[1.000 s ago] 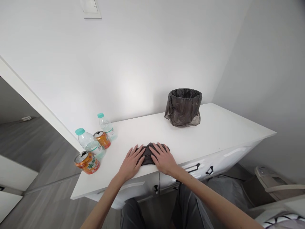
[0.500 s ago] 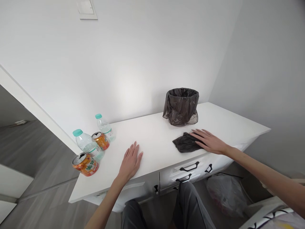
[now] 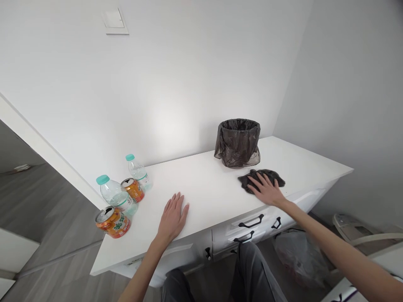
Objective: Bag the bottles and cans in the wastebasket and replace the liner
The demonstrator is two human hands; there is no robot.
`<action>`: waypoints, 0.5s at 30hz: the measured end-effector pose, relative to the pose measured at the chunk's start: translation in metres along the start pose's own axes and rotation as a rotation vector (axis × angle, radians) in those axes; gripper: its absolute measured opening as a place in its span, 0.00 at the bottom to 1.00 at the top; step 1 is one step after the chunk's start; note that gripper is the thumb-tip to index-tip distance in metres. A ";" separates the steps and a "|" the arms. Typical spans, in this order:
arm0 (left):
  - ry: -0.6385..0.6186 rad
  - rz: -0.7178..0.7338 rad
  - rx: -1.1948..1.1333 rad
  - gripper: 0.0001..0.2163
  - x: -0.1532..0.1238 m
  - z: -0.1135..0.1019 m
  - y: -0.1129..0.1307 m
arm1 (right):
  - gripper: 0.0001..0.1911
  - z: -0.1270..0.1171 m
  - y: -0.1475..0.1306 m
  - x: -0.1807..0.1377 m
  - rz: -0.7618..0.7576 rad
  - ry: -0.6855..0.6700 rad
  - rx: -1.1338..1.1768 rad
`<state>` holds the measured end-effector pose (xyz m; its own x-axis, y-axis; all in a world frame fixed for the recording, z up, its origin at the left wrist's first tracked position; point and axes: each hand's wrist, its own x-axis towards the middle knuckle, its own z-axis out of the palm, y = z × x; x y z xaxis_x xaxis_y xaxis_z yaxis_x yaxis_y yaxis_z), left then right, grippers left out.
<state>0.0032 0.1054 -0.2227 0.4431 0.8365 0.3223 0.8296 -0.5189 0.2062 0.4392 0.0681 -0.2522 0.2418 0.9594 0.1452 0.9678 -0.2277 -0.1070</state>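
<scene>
My right hand point(image 3: 266, 189) lies flat with fingers spread on a dark grey cloth point(image 3: 277, 177) on the right part of the white tabletop point(image 3: 208, 188), just in front of a small bin lined with a dark plastic bag point(image 3: 238, 143). My left hand point(image 3: 172, 216) rests flat and open on the bare tabletop near the front edge, holding nothing.
At the table's left end stand two clear water bottles with teal caps point(image 3: 112, 191) point(image 3: 137, 170) and two orange cans point(image 3: 134, 189) point(image 3: 112, 221). Drawers with black handles point(image 3: 251, 222) sit under the top. A wall runs behind and at right; a plastic bag point(image 3: 296, 256) lies on the floor.
My right hand has slid the dark cloth from the table's front middle to the right, beside the bin. My left hand has come off the cloth and stays flat on the table.
</scene>
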 end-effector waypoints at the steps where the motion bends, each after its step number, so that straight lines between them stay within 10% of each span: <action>1: 0.001 -0.003 0.002 0.27 0.000 0.000 0.000 | 0.34 -0.001 0.017 0.008 0.014 -0.009 -0.003; 8: 0.018 0.003 0.015 0.27 0.000 0.005 -0.002 | 0.34 0.022 0.079 0.033 0.045 0.062 -0.014; 15: 0.026 0.011 0.032 0.27 -0.001 0.008 -0.002 | 0.38 0.021 -0.014 -0.013 -0.109 0.131 0.081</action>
<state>0.0033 0.1072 -0.2305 0.4435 0.8258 0.3484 0.8353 -0.5218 0.1735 0.4207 0.0621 -0.2727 0.1481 0.9464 0.2869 0.9813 -0.1045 -0.1618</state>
